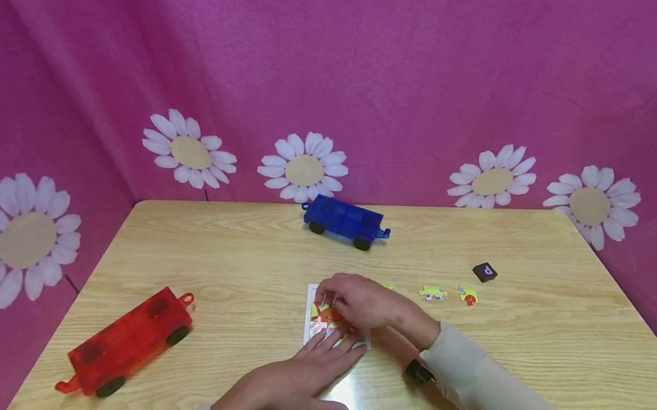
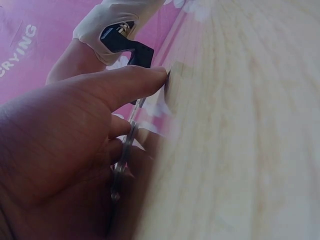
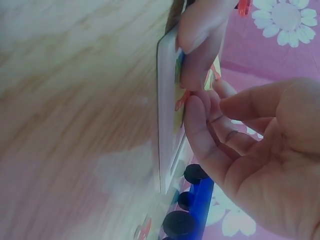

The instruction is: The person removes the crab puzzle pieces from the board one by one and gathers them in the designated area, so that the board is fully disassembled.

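A small jigsaw puzzle in a white-edged tray (image 1: 308, 331) lies on the table, partly covered by both hands. My left hand (image 1: 299, 382) lies flat, its straight fingers resting on the tray's near side and its thumb spread on the table. Over the tray's upper part, my right hand (image 1: 369, 301) has bent fingers. In the right wrist view, a yellow and orange puzzle piece (image 3: 215, 74) shows raised off the tray, at the right hand's fingertips, partly hidden. Loose puzzle pieces (image 1: 432, 293) lie right of the right hand.
A red toy wagon (image 1: 129, 339) stands at the left of the wooden table (image 1: 231, 255), and a blue toy wagon (image 1: 343, 220) near the back edge. A black cube with a letter (image 1: 484, 273) sits at the right. A pink flowered curtain (image 1: 387, 78) hangs behind.
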Tool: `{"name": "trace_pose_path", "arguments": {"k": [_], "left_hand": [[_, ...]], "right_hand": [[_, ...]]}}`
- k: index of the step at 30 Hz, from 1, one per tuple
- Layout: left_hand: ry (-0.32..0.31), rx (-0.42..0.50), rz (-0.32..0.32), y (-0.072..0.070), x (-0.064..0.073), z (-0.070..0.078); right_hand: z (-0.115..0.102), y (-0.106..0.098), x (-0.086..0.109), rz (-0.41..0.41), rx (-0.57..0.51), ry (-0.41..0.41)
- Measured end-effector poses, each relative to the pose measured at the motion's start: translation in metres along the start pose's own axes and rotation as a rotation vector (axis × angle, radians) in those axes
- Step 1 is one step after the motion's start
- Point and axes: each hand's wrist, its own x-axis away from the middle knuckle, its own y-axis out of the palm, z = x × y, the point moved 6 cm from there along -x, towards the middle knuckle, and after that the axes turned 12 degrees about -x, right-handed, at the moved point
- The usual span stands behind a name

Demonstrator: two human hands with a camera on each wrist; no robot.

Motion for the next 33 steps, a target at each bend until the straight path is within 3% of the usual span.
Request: {"name": "trace_pose_path", "arguments": {"k": [12, 20, 33], "left_hand": [[0.018, -0.022, 0.011, 0.002, 0.0, -0.001], [0.019, -0.048, 0.024, 0.0, 0.0, 0.0], [0.018, -0.057, 0.034, 0.0, 0.0, 0.001]], "right_hand": [[-0.005, 0.0, -0.005, -0.006, -0.017, -0.048], [-0.002, 0.001, -0.013, -0.059, -0.017, 0.009], [0.002, 0.001, -0.014, -0.088, -0.078, -0.022]]}}
